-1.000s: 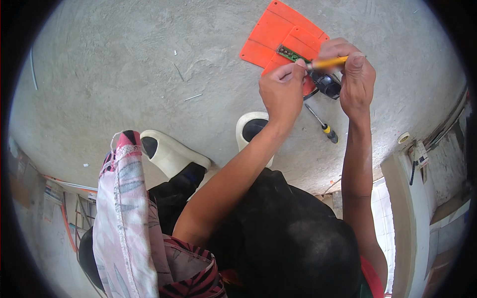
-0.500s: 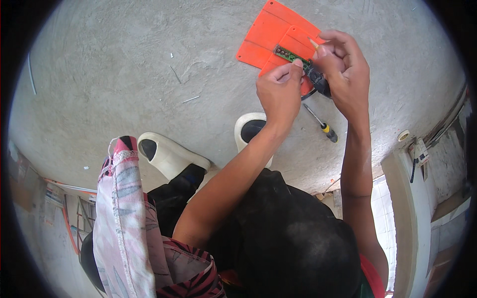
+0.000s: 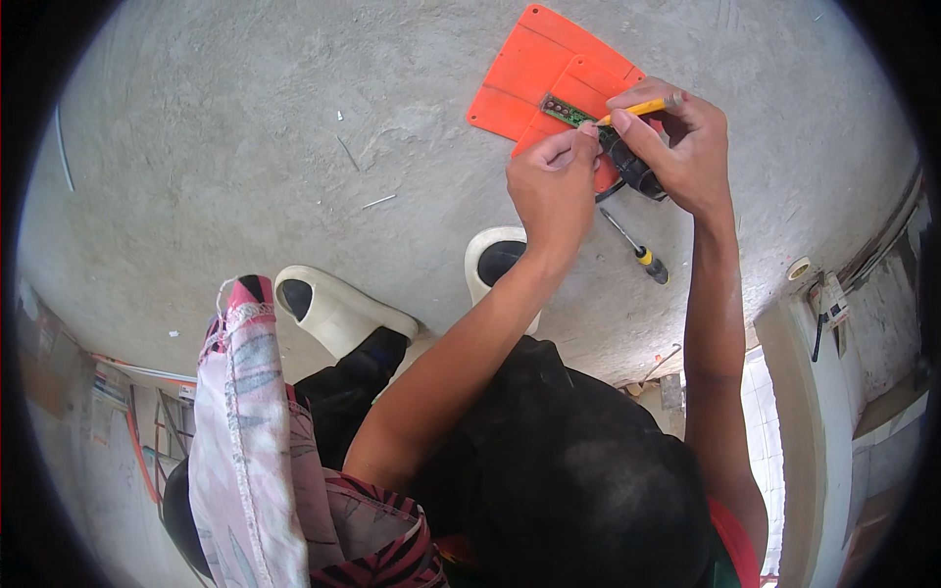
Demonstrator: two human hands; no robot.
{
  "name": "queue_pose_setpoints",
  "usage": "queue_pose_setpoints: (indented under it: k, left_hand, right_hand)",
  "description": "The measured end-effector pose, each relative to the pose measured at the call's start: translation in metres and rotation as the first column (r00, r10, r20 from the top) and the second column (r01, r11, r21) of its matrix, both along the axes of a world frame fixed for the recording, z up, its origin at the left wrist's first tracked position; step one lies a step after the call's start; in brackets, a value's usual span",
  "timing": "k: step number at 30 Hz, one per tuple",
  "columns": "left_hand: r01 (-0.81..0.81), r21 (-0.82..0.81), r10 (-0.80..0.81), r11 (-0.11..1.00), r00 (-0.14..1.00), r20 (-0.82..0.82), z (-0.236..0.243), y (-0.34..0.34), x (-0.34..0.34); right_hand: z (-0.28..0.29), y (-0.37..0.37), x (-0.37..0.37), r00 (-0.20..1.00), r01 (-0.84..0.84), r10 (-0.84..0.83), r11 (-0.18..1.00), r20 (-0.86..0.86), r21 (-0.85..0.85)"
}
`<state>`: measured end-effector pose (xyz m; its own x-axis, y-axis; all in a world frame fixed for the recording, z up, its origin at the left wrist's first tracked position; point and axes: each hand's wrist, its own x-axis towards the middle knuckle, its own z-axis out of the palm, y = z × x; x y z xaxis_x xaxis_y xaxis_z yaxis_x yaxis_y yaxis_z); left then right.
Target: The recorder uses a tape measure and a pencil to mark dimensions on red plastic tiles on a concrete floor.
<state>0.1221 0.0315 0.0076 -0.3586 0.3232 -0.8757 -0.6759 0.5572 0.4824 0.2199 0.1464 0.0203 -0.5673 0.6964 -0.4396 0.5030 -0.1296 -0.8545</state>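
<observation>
In my right hand is a yellow pencil, gripped between thumb and fingers, its tip beside my left thumb. My left hand is pinched at the edge of a narrow green circuit board; whatever lies between its fingertips is hidden. The board rests over orange plastic plates, a smaller one on top of a larger one. Partly covered by my right hand, a black part adjoins the board's lower end. A screwdriver with a black and yellow handle lies on the floor below my hands.
Thin offcuts and small white scraps lie on the concrete floor. My white shoes stand below. Patterned pink cloth hangs at lower left. A round roll lies near the wall at right.
My right hand has turned the pencil from pointing up and away to pointing down-left at my left fingertips. My left hand stays pinched in nearly the same place.
</observation>
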Motion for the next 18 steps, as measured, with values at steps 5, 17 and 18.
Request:
queue_pose_setpoints:
  k: [5, 17, 18]
  left_hand:
    - [0.025, -0.015, -0.025, 1.0, 0.999, 0.035, 0.003, 0.002, -0.004]
    - [-0.001, -0.013, 0.002, 1.0, 0.998, 0.064, 0.008, 0.008, -0.002]
    - [-0.012, -0.011, 0.013, 1.0, 0.997, 0.074, 0.008, 0.008, -0.001]
  right_hand:
    - [-0.004, 0.003, -0.015, 0.997, -0.032, 0.032, 0.999, 0.063, -0.005]
    - [-0.011, 0.006, -0.013, 0.99, -0.017, 0.023, 0.999, 0.139, -0.042]
    - [-0.014, 0.006, -0.012, 0.994, -0.011, 0.008, 1.0, 0.11, 0.022]
